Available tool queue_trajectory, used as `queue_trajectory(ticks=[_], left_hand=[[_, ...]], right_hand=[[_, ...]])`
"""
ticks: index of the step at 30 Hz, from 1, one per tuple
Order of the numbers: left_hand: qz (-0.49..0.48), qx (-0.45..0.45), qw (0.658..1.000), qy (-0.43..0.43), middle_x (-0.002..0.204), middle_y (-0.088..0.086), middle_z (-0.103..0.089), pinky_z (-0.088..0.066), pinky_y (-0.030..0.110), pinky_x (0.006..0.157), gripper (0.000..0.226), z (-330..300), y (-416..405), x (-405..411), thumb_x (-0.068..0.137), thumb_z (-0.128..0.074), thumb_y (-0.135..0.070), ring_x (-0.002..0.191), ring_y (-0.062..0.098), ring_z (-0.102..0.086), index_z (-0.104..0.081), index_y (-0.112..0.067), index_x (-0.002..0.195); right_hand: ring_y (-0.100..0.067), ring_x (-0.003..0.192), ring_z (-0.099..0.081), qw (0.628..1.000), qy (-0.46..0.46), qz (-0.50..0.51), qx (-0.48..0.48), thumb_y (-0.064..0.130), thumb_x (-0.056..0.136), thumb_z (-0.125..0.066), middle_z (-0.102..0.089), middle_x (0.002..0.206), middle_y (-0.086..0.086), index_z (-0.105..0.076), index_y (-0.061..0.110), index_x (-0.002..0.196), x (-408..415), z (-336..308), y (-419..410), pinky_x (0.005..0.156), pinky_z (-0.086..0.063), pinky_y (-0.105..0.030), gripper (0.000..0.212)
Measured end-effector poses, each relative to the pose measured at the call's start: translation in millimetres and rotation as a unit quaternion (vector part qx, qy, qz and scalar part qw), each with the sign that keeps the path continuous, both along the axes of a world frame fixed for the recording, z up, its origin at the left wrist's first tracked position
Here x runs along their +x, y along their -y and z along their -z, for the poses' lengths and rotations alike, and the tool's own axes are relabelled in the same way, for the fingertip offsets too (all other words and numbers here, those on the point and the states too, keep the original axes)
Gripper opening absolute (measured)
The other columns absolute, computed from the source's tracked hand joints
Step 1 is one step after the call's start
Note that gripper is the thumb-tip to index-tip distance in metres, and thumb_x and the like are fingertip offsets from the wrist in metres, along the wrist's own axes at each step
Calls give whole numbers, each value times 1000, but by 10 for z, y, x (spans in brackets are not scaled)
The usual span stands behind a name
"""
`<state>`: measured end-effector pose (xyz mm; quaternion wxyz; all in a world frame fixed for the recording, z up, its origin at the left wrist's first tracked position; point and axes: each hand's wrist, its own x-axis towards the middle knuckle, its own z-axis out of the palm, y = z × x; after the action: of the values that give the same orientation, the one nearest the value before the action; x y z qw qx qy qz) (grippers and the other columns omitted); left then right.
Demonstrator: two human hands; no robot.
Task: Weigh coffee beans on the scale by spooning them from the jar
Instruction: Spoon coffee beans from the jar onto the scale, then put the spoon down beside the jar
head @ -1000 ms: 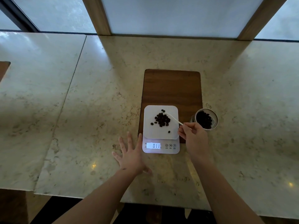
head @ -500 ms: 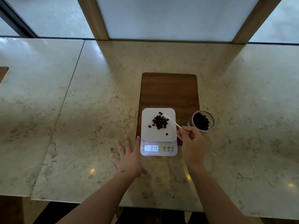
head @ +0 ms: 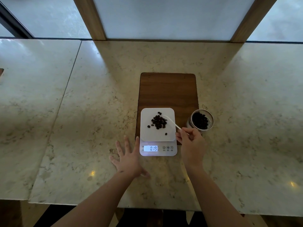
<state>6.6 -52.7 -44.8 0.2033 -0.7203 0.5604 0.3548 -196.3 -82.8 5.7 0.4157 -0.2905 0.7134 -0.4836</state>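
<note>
A white digital scale (head: 147,135) sits on the near end of a brown wooden board (head: 168,90); its lit display reads 019. A small heap of dark coffee beans (head: 158,122) lies on the scale's platform, with a few strays around it. My right hand (head: 191,145) pinches the handle of a thin white spoon (head: 172,122), whose tip rests by the right side of the heap. A round glass jar (head: 210,117) holding more beans stands just right of the scale. My left hand (head: 128,158) lies flat on the counter, fingers spread, touching the scale's left front corner.
The marble counter (head: 82,120) stretches wide to both sides, with a seam on the left. Wooden window posts (head: 89,18) rise behind its far edge. The counter's front edge runs just below my forearms.
The display went from 011 to 019 between the first two frames. My right hand and spoon stay over the heap; the view shifted slightly.
</note>
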Motion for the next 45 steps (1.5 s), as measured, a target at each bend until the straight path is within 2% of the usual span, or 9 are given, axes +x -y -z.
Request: queue_trajectory(ticks=[8, 13, 18, 21, 25, 31, 36, 40, 45], left_hand=[[7, 36, 999, 15, 131, 0, 69, 9, 83, 102, 171, 14, 55, -19, 39, -90, -72, 119, 38, 63, 57, -45, 123], [-6, 76, 996, 38, 123, 7, 72, 7, 85, 100, 172, 65, 127, -41, 43, -90, -70, 110, 44, 66, 63, -39, 114], [0, 69, 997, 21, 123, 6, 72, 7, 84, 104, 170, 36, 109, -51, 46, -90, -70, 116, 44, 62, 62, -40, 116], [9, 64, 998, 14, 126, 6, 71, 8, 83, 105, 168, -36, 86, -46, 48, -88, -71, 120, 45, 59, 61, -41, 118], [17, 57, 998, 4, 133, 7, 66, 7, 81, 107, 165, -122, 72, -56, 50, -88, -70, 123, 43, 56, 57, -41, 123], [19, 49, 999, 3, 142, 7, 60, 5, 80, 109, 162, -188, 56, -73, 52, -89, -68, 131, 43, 51, 51, -42, 129], [17, 45, 999, 2, 145, 7, 57, 6, 81, 107, 162, -176, 62, -77, 50, -91, -64, 129, 42, 52, 50, -43, 128], [14, 41, 999, 10, 147, 7, 55, 5, 81, 106, 165, -181, 66, -68, 48, -93, -64, 131, 42, 50, 49, -43, 129], [15, 37, 999, 9, 146, 6, 56, 4, 81, 107, 166, -180, 50, -71, 46, -93, -65, 132, 42, 50, 48, -44, 131]], right_hand=[[-22, 79, -76, 988, 147, 36, 37, 9, 95, -63, -77, 82, -8, -67, 6, 97, -123, -148, -18, 68, -61, -27, 6], [-26, 80, -75, 961, 270, -15, 66, 3, 97, -59, -78, 85, -14, -64, 1, 102, -349, -288, -40, 70, -60, -31, 7], [-24, 83, -75, 931, 359, -21, 67, -1, 94, -60, -77, 93, -19, -67, 0, 110, -548, -351, -79, 70, -60, -29, 17], [-20, 76, -74, 925, 373, -25, 67, 0, 95, -59, -77, 87, -15, -73, 2, 105, -633, -350, -111, 66, -60, -28, 17], [-13, 59, -63, 945, 308, -55, 101, 8, 103, -48, -67, 67, -2, -73, 4, 103, -660, -335, -144, 64, -59, -31, 25], [-11, 53, -53, 988, 121, -45, 85, 20, 107, -41, -59, 61, 4, -61, 8, 102, -693, -293, -208, 66, -54, -38, 24], [-11, 70, -65, 992, 92, 59, 54, 23, 103, -51, -72, 76, 3, -66, 14, 97, -845, -210, -214, 61, -55, -27, 19], [-13, 78, -59, 982, 62, 146, 102, 22, 99, -59, -65, 85, 1, -74, 16, 96, -1123, -19, -207, 68, -53, -31, 16], [-16, 82, -66, 976, -69, 137, 151, 23, 92, -69, -70, 82, 8, -79, 15, 100, -1427, 241, -180, 77, -56, -38, 15]])
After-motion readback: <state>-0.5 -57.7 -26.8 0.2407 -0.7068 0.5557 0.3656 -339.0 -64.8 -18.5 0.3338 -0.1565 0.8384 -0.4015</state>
